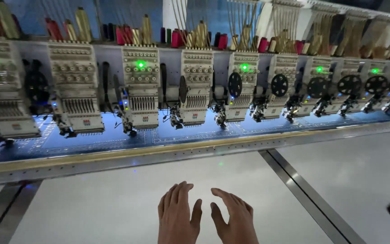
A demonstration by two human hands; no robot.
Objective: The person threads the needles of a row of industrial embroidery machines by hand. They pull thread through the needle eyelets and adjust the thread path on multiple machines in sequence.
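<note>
Both hands flat and spread, gripping nothing: left hand (175, 216), right hand (232, 218), side by side on the white table (91, 199). Blue fabric (113, 138) sits well apart under the embroidery heads (141, 90), probably running. Risk: reaching in near the needles snags fingers.

Table top (113, 199) smooth, matt grey; rails (294, 180) glossy metal; blue cloth (113, 140) under machine heads (141, 90).

left hand (175, 213), right hand (231, 216) — open, flat, side by side
</note>
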